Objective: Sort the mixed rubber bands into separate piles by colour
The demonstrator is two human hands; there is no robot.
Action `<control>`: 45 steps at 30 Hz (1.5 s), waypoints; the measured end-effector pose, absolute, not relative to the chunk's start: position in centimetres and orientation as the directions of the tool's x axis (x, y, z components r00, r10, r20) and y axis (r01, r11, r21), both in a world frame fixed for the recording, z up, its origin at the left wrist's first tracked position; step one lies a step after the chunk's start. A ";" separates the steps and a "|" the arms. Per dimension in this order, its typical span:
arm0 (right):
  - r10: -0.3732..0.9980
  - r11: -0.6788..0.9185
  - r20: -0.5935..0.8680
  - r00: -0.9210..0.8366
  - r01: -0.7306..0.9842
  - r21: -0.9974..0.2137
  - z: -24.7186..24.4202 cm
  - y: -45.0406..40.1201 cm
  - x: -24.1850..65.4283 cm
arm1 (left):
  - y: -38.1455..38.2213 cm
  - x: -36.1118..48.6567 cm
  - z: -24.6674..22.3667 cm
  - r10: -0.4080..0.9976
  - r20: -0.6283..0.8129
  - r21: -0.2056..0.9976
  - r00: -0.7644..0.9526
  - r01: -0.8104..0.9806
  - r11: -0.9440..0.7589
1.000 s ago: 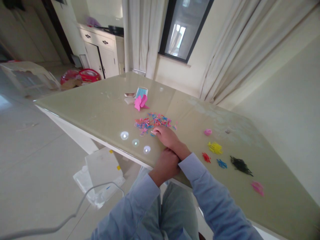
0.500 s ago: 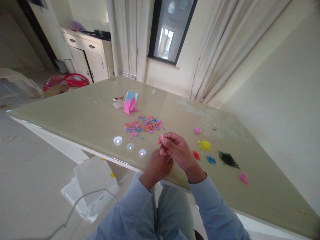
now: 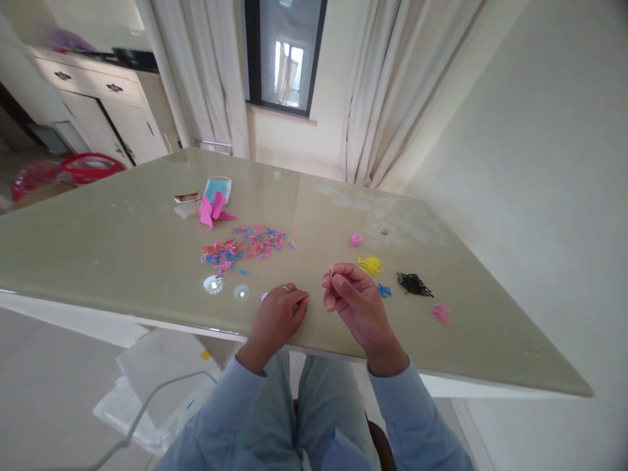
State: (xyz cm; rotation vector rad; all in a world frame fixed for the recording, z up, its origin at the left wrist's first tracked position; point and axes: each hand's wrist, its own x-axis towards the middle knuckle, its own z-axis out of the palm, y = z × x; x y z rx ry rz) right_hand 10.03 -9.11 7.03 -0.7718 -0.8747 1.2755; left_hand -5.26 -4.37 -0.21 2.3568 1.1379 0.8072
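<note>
My right hand [image 3: 356, 302] pinches a small pink band [image 3: 330, 270] between thumb and forefinger above the table. My left hand [image 3: 279, 317] rests near the table's front edge, its fingers curled together; what they hold, if anything, is hidden. A mixed pile of pink, blue and red bands [image 3: 258, 242] lies beyond it to the left. On the right are a yellow pile [image 3: 370, 264], a blue pile [image 3: 384, 290] partly behind my right hand, a black pile [image 3: 413, 284] and two pink clusters, one farther back [image 3: 356, 240] and one nearer [image 3: 441, 313].
On the pale glossy table [image 3: 314, 216], at the back left, are a blue face mask [image 3: 217, 188], pink paper-like pieces [image 3: 212, 209] and a small wrapper [image 3: 186, 197]. White sheets [image 3: 159, 366] and a cable lie below on the floor.
My hands have moved apart, the left one going left and the right one holding the pink band. The view has turned to the right. The red pile is now out of sight.
</note>
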 end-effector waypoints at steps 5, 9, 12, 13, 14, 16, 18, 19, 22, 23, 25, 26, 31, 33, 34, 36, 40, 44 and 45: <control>0.983 0.174 0.125 0.132 -0.479 -0.860 6.5 -10.5 11.4 | -4.2 -5.4 -0.8 0.811 0.330 0.593 0.483 0.562 -0.576; 0.975 0.178 0.094 0.200 -0.461 -0.869 5.7 -12.0 12.9 | -4.1 -5.6 -0.9 0.809 0.330 0.594 0.487 0.559 -0.579; 0.961 0.169 0.052 0.272 -0.425 -0.889 5.3 -13.3 14.4 | -4.1 -5.7 -0.7 0.811 0.325 0.599 0.487 0.558 -0.575; 0.954 0.168 0.042 0.298 -0.411 -0.896 5.2 -13.8 14.9 | -4.1 -5.7 -0.7 0.812 0.324 0.601 0.485 0.558 -0.573; 0.945 0.170 0.035 0.324 -0.398 -0.902 5.0 -14.2 15.5 | -4.1 -5.7 -0.6 0.813 0.323 0.602 0.484 0.558 -0.571; 0.927 0.176 0.025 0.375 -0.373 -0.911 4.7 -15.1 16.7 | -4.1 -5.8 -0.5 0.816 0.321 0.604 0.481 0.560 -0.567; 0.904 0.181 0.017 0.427 -0.348 -0.920 4.3 -16.0 17.9 | -4.1 -5.8 -0.5 0.821 0.310 0.606 0.480 0.565 -0.559; 0.891 0.182 0.013 0.453 -0.331 -0.926 4.1 -16.3 18.5 | -4.1 -5.8 -0.5 0.824 0.303 0.609 0.478 0.568 -0.553; 0.835 0.166 0.011 0.550 -0.233 -0.958 3.2 -17.3 20.7 | -4.1 -5.9 -0.5 0.832 0.282 0.620 0.478 0.571 -0.538; 0.807 0.153 0.020 0.590 -0.175 -0.973 2.9 -17.6 21.5 | -4.1 -5.9 -0.5 0.832 0.281 0.623 0.478 0.569 -0.537; 0.735 0.104 0.063 0.675 -0.021 -0.994 2.2 -18.0 23.3 | -4.1 -6.0 -0.6 0.830 0.289 0.623 0.477 0.565 -0.541; 0.694 0.073 0.097 0.713 0.065 -0.995 1.9 -18.2 24.3 | -4.0 -6.0 -0.7 0.829 0.297 0.622 0.474 0.562 -0.545; 0.546 -0.148 0.264 0.795 0.402 -0.904 0.5 -19.1 28.3 | -3.9 -6.2 -0.9 0.817 0.317 0.623 0.481 0.544 -0.562; 0.532 -0.229 0.301 0.791 0.477 -0.849 0.2 -19.3 29.3 | -3.8 -6.2 -1.0 0.816 0.319 0.620 0.483 0.545 -0.564; 0.526 -0.267 0.322 0.787 0.513 -0.816 0.2 -19.4 29.7 | -3.8 -6.3 -1.0 0.815 0.323 0.617 0.481 0.546 -0.567; 0.520 -0.343 0.369 0.770 0.584 -0.736 0.1 -19.4 30.2 | -3.8 -6.3 -1.1 0.812 0.327 0.611 0.482 0.548 -0.572; 0.560 -0.418 0.433 0.706 0.692 -0.588 0.1 -19.2 30.9 | -3.7 -6.3 -1.4 0.814 0.329 0.613 0.479 0.547 -0.570; 0.584 -0.434 0.457 0.671 0.734 -0.522 0.2 -18.8 31.1 | -3.7 -6.3 -1.4 0.816 0.329 0.625 0.475 0.539 -0.565; 0.585 -0.437 0.457 0.670 0.735 -0.518 0.2 -18.8 31.1 | -3.8 -6.3 -1.4 0.819 0.325 0.630 0.473 0.538 -0.560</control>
